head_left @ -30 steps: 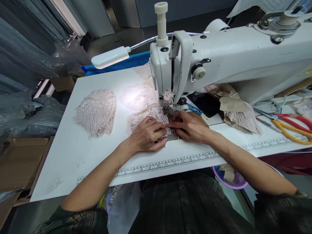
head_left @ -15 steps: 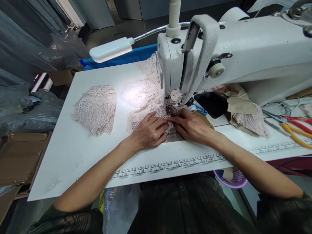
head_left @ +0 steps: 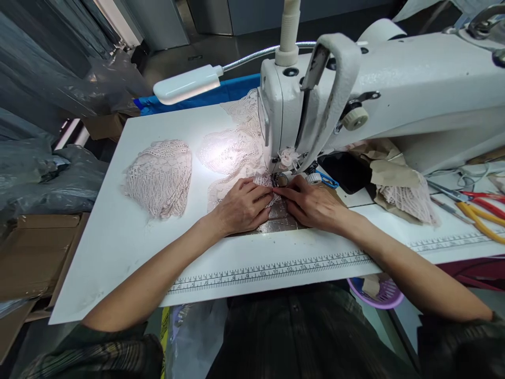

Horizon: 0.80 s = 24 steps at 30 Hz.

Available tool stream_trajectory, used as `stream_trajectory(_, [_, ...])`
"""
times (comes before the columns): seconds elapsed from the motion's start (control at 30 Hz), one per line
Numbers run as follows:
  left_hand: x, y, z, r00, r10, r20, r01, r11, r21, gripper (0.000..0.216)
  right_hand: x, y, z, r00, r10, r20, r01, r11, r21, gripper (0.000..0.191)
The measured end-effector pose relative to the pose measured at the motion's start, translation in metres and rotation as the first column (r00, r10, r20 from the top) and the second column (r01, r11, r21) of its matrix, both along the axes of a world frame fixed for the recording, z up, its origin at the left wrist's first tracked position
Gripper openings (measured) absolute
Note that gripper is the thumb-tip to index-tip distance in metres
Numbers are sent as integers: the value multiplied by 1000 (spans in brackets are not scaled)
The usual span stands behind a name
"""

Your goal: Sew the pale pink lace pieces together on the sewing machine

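Note:
A pale pink lace piece (head_left: 224, 152) runs from the back of the table to the needle area of the white sewing machine (head_left: 272, 116). My left hand (head_left: 246, 205) lies over its near end, fingers bent and thumb tucked in, gripping the lace edge just in front of the presser foot. Opposite it, my right hand (head_left: 311, 202) pinches the same edge between thumb and forefinger. The two sets of fingertips almost meet, hiding most of the lace there. Beneath them shows the shiny metal plate (head_left: 272, 226).
Left on the white table (head_left: 102, 252) sits a stack of pink lace pieces (head_left: 160, 179). A lamp (head_left: 187, 84) hangs above. At right lie yellow-handled scissors (head_left: 479, 221), a dark flat object (head_left: 345, 171) and more lace (head_left: 408, 197). A purple basket (head_left: 381, 295) is below the table edge.
The near end of the lace has gone slightly further toward the needle, with my left hand following it. My right hand keeps its pinch. The whole view has shifted a little.

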<state>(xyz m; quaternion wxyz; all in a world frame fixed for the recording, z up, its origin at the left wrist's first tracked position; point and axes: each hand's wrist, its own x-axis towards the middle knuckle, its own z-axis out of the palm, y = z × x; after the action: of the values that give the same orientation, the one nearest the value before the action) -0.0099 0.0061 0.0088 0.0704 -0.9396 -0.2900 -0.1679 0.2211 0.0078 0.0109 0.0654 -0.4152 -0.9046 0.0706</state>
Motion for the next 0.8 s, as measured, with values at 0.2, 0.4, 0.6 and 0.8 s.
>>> stream_trajectory(0.2, [-2,5,-3,999,11,-45,-13,999,-33,31,4,2,-2,988,78,-135,-71,996,53,37])
stream_trajectory(0.4, [-2,9,0,997,16,-77,-17,1000,-16,32,-3,2,6,994,58,-91,-56,998,26,41])
stream_trajectory(0.6, [-5,14,-1,995,9,-95,-13,999,-34,36,-10,1,13,999,43,23,-45,997,57,40])
stream_trajectory(0.8, [-6,19,0,997,1,-83,-6,998,-56,40,-9,0,14,1000,-8,24,8,1000,2,41])
